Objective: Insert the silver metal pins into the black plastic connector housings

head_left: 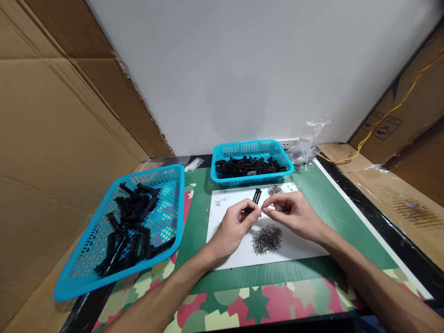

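Over a white sheet (225, 254), my left hand (236, 224) is closed around a slim black plastic part (257, 196), whose two-pronged end sticks out beyond the fingers. My right hand (293, 213) meets it from the right, thumb and forefinger pinched at the fingertips of the left. Whatever sits in that pinch is too small to make out. Just below both hands lies a heap of small metal pieces (266, 239), perhaps springs or pins. Behind the right hand is a smaller pile of metal bits (275, 190), and a few lie scattered (219, 202) at the sheet's far left.
A blue basket (182, 203) of long black parts (133, 208) stands at left. Another blue basket (252, 179) with smaller black pieces (249, 165) is at the back, near clear plastic bags (305, 150). Cardboard walls flank the table; a yellow wire (362, 143) runs at right.
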A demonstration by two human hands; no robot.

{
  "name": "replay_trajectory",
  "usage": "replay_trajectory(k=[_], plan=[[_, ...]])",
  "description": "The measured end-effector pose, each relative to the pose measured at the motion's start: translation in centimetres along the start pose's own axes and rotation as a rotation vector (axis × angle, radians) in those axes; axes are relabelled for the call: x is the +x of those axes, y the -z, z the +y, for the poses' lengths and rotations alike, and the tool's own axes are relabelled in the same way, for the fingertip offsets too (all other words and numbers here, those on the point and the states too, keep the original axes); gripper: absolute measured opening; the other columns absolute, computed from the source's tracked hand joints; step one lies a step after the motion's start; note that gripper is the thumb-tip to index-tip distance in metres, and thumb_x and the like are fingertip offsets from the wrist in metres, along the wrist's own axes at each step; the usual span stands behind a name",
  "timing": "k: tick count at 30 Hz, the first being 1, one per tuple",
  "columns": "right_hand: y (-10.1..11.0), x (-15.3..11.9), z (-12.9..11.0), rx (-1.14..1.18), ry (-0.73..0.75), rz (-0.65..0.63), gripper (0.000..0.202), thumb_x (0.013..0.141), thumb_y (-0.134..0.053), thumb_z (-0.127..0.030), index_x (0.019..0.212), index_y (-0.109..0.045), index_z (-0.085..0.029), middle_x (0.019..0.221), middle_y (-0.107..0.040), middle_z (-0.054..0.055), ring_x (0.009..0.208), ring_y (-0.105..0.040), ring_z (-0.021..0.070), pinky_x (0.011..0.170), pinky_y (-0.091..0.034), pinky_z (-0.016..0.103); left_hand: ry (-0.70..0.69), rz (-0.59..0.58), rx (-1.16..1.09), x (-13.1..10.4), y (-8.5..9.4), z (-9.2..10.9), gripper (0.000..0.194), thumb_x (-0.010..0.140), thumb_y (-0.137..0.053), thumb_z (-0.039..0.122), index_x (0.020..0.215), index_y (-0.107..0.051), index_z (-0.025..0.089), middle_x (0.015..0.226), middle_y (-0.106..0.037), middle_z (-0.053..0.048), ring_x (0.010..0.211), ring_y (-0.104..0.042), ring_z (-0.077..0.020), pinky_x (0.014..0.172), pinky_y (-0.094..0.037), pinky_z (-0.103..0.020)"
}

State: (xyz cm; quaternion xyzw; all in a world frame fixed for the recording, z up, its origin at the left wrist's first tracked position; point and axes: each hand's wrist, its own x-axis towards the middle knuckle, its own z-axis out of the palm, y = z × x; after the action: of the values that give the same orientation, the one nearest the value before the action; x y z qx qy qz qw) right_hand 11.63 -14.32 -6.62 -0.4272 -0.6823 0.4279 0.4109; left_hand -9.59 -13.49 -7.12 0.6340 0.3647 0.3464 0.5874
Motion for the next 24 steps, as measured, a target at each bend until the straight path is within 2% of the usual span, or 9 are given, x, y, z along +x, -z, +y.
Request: replay_trajectory(k=[3, 6, 11, 14, 16, 20, 22, 24], plan=[[0.0, 0.0, 0.0, -0.009, 0.005, -0.008, 0.022, 0.095, -0.068, -0.034, 0.09, -0.078, -0.016, 0.061, -0.045, -0.004, 0.056, -0.032, 0.0099, 0.051, -0.025, 0.025, -0.038, 0.013, 0.053, -0.1, -0.1, 0.2, 0.029, 0.1, -0.066, 0.043, 0.094, -0.065, 0.015, 0.079, -0.052, 0.002, 0.071, -0.043, -0.0102, 0.063, -0.034, -0.022], [-0.2, 0.0, 0.1, -0.018, 0.016, 0.002, 0.021, 0.094, -0.068, -0.034, 0.089, -0.077, -0.016, 0.058, -0.038, -0.006, 0.054, -0.03, 0.0096, 0.049, -0.023, 0.025, -0.041, 0.003, 0.061, -0.2, -0.1, 0.1, 0.029, 0.101, -0.066, 0.044, 0.094, -0.064, 0.015, 0.082, -0.053, 0.002, 0.074, -0.045, -0.0108, 0.065, -0.035, -0.022], [-0.5, -0.2, 0.3, -0.128, 0.127, 0.154, 0.01, 0.088, -0.068, -0.022, 0.085, -0.076, -0.017, 0.057, -0.033, -0.008, 0.051, -0.028, 0.0086, 0.048, -0.022, 0.025, 0.037, -0.031, -0.089, -0.1, 0.2, -0.6, 0.037, 0.107, -0.048, 0.051, 0.1, -0.061, 0.017, 0.082, -0.046, 0.002, 0.062, -0.033, -0.0078, 0.054, -0.026, -0.021], [-0.6, -0.5, 0.4, -0.275, 0.273, 0.247, 0.01, 0.086, -0.067, -0.016, 0.086, -0.077, -0.018, 0.056, -0.034, -0.008, 0.05, -0.028, 0.0081, 0.048, -0.025, 0.025, 0.039, -0.044, -0.146, -0.2, 0.2, -0.7, 0.032, 0.107, -0.049, 0.052, 0.113, -0.055, 0.021, 0.086, -0.048, 0.003, 0.058, -0.029, -0.0064, 0.051, -0.024, -0.02], [-0.7, -0.6, 0.5, -0.351, 0.365, 0.26, 0.013, 0.086, -0.066, -0.014, 0.088, -0.077, -0.018, 0.054, -0.037, -0.008, 0.049, -0.029, 0.0082, 0.049, -0.027, 0.024, 0.029, -0.046, -0.182, -0.3, 0.1, -0.6, 0.033, 0.105, -0.055, 0.05, 0.126, -0.047, 0.026, 0.089, -0.051, 0.003, 0.057, -0.03, -0.0058, 0.051, -0.024, -0.019], [-0.9, -0.9, 0.8, -0.439, 0.48, 0.222, 0.018, 0.087, -0.062, -0.009, 0.089, -0.077, -0.02, 0.057, -0.055, -0.004, 0.049, -0.039, 0.009, 0.05, -0.032, 0.024, -0.006, 0.026, -0.178, -0.5, -0.3, -0.4, 0.065, 0.101, -0.065, 0.047, 0.152, -0.026, 0.038, 0.093, -0.052, 0.005, 0.055, -0.034, -0.005, 0.051, -0.027, -0.019], [-1.0, -0.9, 1.1, -0.475, 0.535, 0.218, 0.02, 0.089, -0.061, -0.008, 0.09, -0.077, -0.02, 0.058, -0.059, -0.003, 0.048, -0.042, 0.0092, 0.05, -0.034, 0.024, -0.02, 0.049, -0.145, -0.5, -0.3, -0.5, 0.068, 0.1, -0.067, 0.046, 0.156, -0.029, 0.039, 0.093, -0.053, 0.004, 0.058, -0.038, -0.0056, 0.052, -0.03, -0.02], [-1.1, -0.9, 1.2, -0.506, 0.57, 0.209, 0.021, 0.09, -0.06, -0.008, 0.091, -0.077, -0.02, 0.059, -0.061, -0.003, 0.047, -0.043, 0.009, 0.05, -0.034, 0.024, -0.025, 0.048, -0.103, -0.5, -0.3, -0.6, 0.059, 0.1, -0.066, 0.047, 0.153, -0.042, 0.033, 0.099, -0.059, 0.0, 0.065, -0.046, -0.0075, 0.057, -0.035, -0.021]])
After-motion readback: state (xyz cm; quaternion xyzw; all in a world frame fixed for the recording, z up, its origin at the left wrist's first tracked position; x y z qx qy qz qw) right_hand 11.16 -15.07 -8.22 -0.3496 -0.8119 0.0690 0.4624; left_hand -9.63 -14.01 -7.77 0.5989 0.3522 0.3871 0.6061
